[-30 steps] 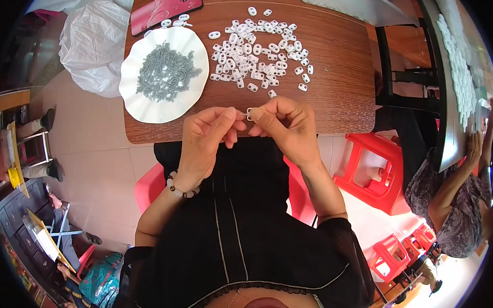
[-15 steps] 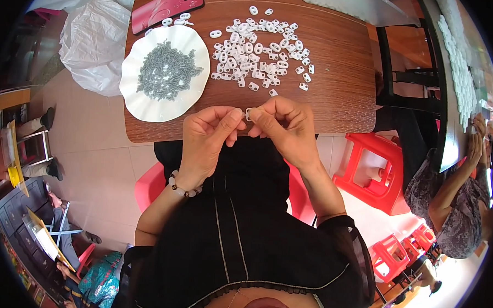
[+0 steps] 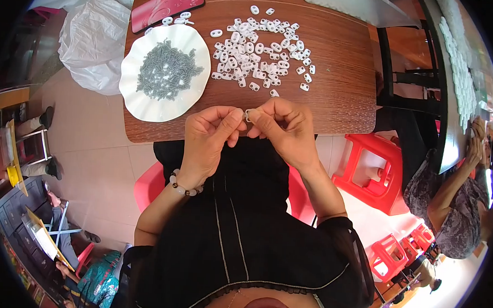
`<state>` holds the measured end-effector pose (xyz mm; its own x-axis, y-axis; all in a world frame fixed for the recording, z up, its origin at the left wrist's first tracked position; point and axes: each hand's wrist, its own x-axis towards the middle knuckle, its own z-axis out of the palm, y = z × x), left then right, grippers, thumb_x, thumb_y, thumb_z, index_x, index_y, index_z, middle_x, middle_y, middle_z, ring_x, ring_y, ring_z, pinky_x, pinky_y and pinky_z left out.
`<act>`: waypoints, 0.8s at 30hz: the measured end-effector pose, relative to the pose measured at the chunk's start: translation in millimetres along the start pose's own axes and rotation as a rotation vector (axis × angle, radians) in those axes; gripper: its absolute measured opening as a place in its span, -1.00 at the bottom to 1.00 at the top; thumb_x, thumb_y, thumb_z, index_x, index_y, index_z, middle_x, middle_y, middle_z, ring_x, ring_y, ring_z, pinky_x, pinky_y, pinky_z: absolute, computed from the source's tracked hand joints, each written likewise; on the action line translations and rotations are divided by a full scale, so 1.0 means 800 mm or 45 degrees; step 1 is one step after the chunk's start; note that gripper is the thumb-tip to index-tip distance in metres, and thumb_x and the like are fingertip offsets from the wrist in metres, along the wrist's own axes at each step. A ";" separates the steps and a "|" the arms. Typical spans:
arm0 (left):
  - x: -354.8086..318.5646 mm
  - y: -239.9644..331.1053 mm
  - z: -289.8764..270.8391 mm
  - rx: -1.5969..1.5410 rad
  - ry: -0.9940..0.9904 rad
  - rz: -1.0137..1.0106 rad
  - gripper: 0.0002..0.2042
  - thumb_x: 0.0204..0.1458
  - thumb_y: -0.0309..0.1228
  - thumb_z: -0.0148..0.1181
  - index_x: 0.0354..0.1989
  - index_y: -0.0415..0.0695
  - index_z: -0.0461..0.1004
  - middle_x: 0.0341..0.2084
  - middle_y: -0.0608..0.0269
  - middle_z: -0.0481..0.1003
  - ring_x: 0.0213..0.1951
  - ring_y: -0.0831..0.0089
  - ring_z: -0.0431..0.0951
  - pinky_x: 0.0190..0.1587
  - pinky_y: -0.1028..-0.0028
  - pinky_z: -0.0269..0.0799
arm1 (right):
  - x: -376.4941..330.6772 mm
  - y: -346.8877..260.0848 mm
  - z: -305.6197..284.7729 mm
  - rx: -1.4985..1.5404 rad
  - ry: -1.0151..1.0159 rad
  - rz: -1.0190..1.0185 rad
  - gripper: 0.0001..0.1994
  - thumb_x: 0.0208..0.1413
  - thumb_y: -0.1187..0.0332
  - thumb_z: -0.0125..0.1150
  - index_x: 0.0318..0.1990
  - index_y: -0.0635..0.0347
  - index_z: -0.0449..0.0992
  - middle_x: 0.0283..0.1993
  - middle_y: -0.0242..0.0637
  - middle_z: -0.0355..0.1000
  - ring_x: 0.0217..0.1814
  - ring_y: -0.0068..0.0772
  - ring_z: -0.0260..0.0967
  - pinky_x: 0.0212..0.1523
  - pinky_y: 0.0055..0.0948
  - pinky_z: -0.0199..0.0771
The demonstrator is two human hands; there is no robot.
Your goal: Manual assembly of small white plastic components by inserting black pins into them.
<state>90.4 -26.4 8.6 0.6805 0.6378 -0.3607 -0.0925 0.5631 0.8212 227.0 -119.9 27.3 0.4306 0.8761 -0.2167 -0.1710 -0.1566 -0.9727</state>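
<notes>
White two-holed piece (image 3: pixel 248 115) is held up just above the near edge of the bench (image 3: pixel 337 97), pinched between the thumb and forefinger of the right hand (image 3: pixel 288 128). Part of it is covered by those fingertips. By the left hand (image 3: pixel 210 135), thumb and forefinger are pressed together close beside the piece; whether something small is gripped between them cannot be told, since the tips are hidden. A beaded bracelet (image 3: pixel 185 191) is worn on the left wrist.

Beyond the hands, a loose heap of white pieces (image 3: pixel 241 47) is spread over the dark wooden top, with a few scattered toward its edges. To the left, a wavy-rimmed white plate (image 3: pixel 129 91) is filled at its middle with small grey rods (image 3: pixel 167 71). Behind the plate, a pink phone (image 3: pixel 166 8) is laid with its cameras facing up, and a few white parts are placed just beside it. Farther left, a crumpled white plastic bag (image 3: pixel 90 45) can be seen. On the right, a red stool (image 3: pixel 395 202) is stood on the floor.
</notes>
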 end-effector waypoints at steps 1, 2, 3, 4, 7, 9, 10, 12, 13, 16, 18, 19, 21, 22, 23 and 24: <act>0.000 0.000 -0.001 -0.001 -0.007 0.007 -0.83 0.09 -0.42 0.19 -0.31 -0.31 0.53 -0.53 0.24 0.52 -0.59 0.68 0.38 -0.56 0.68 0.26 | 0.000 0.001 0.000 -0.006 0.000 0.003 -0.88 0.15 0.43 0.16 -0.37 0.29 0.52 -0.47 -0.39 0.49 -0.46 -0.67 0.44 -0.46 -0.70 0.39; 0.000 -0.001 -0.001 -0.001 -0.008 0.007 -0.83 0.09 -0.42 0.19 -0.31 -0.31 0.53 -0.53 0.24 0.52 -0.59 0.68 0.38 -0.56 0.68 0.26 | 0.000 0.001 0.000 -0.013 0.000 0.006 -0.88 0.15 0.42 0.16 -0.37 0.29 0.52 -0.47 -0.39 0.49 -0.46 -0.67 0.44 -0.46 -0.70 0.39; 0.000 -0.001 -0.001 0.001 -0.001 0.001 -0.83 0.10 -0.42 0.19 -0.31 -0.31 0.53 -0.53 0.24 0.52 -0.60 0.68 0.38 -0.56 0.68 0.26 | 0.001 0.002 0.000 -0.013 0.000 0.005 -0.88 0.15 0.42 0.16 -0.37 0.29 0.52 -0.47 -0.39 0.49 -0.46 -0.67 0.44 -0.46 -0.70 0.39; 0.001 -0.001 -0.001 0.002 0.005 -0.006 -0.83 0.10 -0.42 0.18 -0.30 -0.30 0.53 -0.53 0.24 0.52 -0.60 0.68 0.38 -0.56 0.68 0.26 | 0.001 0.003 -0.001 -0.025 0.008 0.011 -0.88 0.15 0.42 0.17 -0.36 0.29 0.52 -0.46 -0.39 0.49 -0.46 -0.67 0.44 -0.46 -0.70 0.39; 0.001 0.001 0.002 0.018 -0.007 -0.005 -0.81 0.13 -0.39 0.15 -0.27 -0.29 0.52 -0.50 0.24 0.53 -0.59 0.68 0.38 -0.55 0.68 0.27 | 0.003 0.005 -0.002 0.005 0.030 0.032 -0.88 0.15 0.41 0.18 -0.36 0.29 0.53 -0.46 -0.38 0.50 -0.46 -0.68 0.44 -0.46 -0.70 0.39; 0.001 0.001 0.002 0.007 -0.010 -0.020 -0.80 0.15 -0.37 0.13 -0.25 -0.28 0.52 -0.48 0.24 0.53 -0.57 0.68 0.38 -0.53 0.68 0.27 | 0.003 0.003 -0.003 0.047 0.043 0.047 -0.88 0.14 0.41 0.18 -0.36 0.29 0.53 -0.47 -0.38 0.50 -0.46 -0.68 0.44 -0.46 -0.70 0.40; 0.001 0.001 0.003 -0.005 -0.012 -0.036 -0.78 0.16 -0.35 0.10 -0.23 -0.27 0.52 -0.45 0.25 0.53 -0.56 0.68 0.39 -0.52 0.68 0.28 | 0.003 0.001 -0.004 0.077 0.048 0.061 -0.88 0.14 0.41 0.18 -0.36 0.28 0.53 -0.47 -0.38 0.50 -0.45 -0.68 0.45 -0.45 -0.70 0.40; 0.002 0.002 0.001 0.011 -0.012 -0.031 -0.78 0.17 -0.34 0.09 -0.20 -0.27 0.51 -0.43 0.25 0.53 -0.54 0.69 0.38 -0.51 0.68 0.28 | 0.003 -0.001 -0.006 0.108 0.053 0.074 -0.88 0.14 0.40 0.18 -0.35 0.28 0.53 -0.48 -0.38 0.50 -0.44 -0.68 0.45 -0.44 -0.71 0.40; 0.002 0.002 0.000 0.027 -0.013 -0.028 -0.77 0.17 -0.33 0.08 -0.18 -0.26 0.50 -0.41 0.26 0.53 -0.53 0.69 0.38 -0.49 0.69 0.28 | 0.004 -0.001 -0.008 0.090 0.071 0.076 -0.87 0.13 0.41 0.19 -0.37 0.32 0.53 -0.49 -0.35 0.50 -0.45 -0.66 0.45 -0.42 -0.67 0.46; 0.002 0.008 -0.001 0.058 0.010 0.007 -0.78 0.16 -0.36 0.09 -0.14 -0.25 0.49 -0.38 0.27 0.54 -0.52 0.71 0.37 -0.47 0.70 0.28 | 0.005 0.001 -0.010 0.061 0.101 0.075 -0.86 0.12 0.43 0.19 -0.38 0.35 0.53 -0.49 -0.32 0.50 -0.45 -0.64 0.45 -0.40 -0.62 0.51; 0.001 0.011 -0.003 0.062 0.020 0.024 -0.78 0.15 -0.37 0.10 -0.14 -0.25 0.49 -0.37 0.28 0.54 -0.51 0.71 0.37 -0.46 0.70 0.28 | 0.005 0.000 -0.011 0.050 0.112 0.070 -0.86 0.12 0.43 0.18 -0.38 0.34 0.53 -0.49 -0.32 0.50 -0.45 -0.64 0.45 -0.40 -0.62 0.50; 0.001 0.013 -0.005 0.065 0.031 0.039 -0.79 0.15 -0.39 0.10 -0.14 -0.25 0.49 -0.37 0.28 0.54 -0.50 0.72 0.36 -0.44 0.70 0.27 | 0.004 -0.001 -0.010 0.060 0.112 0.077 -0.87 0.12 0.43 0.18 -0.38 0.34 0.53 -0.49 -0.33 0.50 -0.45 -0.64 0.45 -0.40 -0.62 0.50; 0.000 0.018 -0.006 0.088 0.038 0.067 -0.80 0.14 -0.41 0.10 -0.14 -0.25 0.49 -0.36 0.28 0.54 -0.49 0.73 0.36 -0.43 0.71 0.27 | 0.004 -0.001 -0.011 0.072 0.112 0.080 -0.87 0.12 0.44 0.18 -0.38 0.33 0.54 -0.49 -0.34 0.50 -0.44 -0.65 0.45 -0.40 -0.63 0.49; 0.000 0.021 -0.007 0.110 0.045 0.091 -0.81 0.13 -0.44 0.09 -0.15 -0.26 0.49 -0.36 0.29 0.54 -0.49 0.74 0.35 -0.42 0.72 0.26 | 0.004 -0.001 -0.012 0.065 0.117 0.064 -0.87 0.12 0.43 0.18 -0.38 0.33 0.53 -0.50 -0.34 0.50 -0.44 -0.65 0.45 -0.40 -0.64 0.48; 0.001 0.025 -0.009 0.112 0.042 0.094 -0.81 0.13 -0.44 0.09 -0.15 -0.26 0.49 -0.36 0.29 0.54 -0.49 0.74 0.35 -0.42 0.72 0.26 | 0.004 -0.001 -0.014 0.058 0.121 0.048 -0.87 0.12 0.43 0.18 -0.39 0.32 0.53 -0.50 -0.35 0.50 -0.44 -0.66 0.45 -0.40 -0.65 0.47; 0.003 0.029 -0.013 0.243 0.034 0.172 -0.82 0.13 -0.46 0.09 -0.16 -0.27 0.48 -0.35 0.29 0.53 -0.46 0.73 0.36 -0.40 0.73 0.26 | 0.003 -0.002 -0.017 0.059 0.122 0.044 -0.87 0.12 0.43 0.18 -0.39 0.32 0.53 -0.50 -0.35 0.50 -0.44 -0.66 0.45 -0.40 -0.65 0.47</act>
<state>82.3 -6.0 22.2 0.6517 0.7156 -0.2512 -0.0410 0.3639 0.9305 240.1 -123.4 27.0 0.5062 0.8227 -0.2588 -0.2267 -0.1626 -0.9603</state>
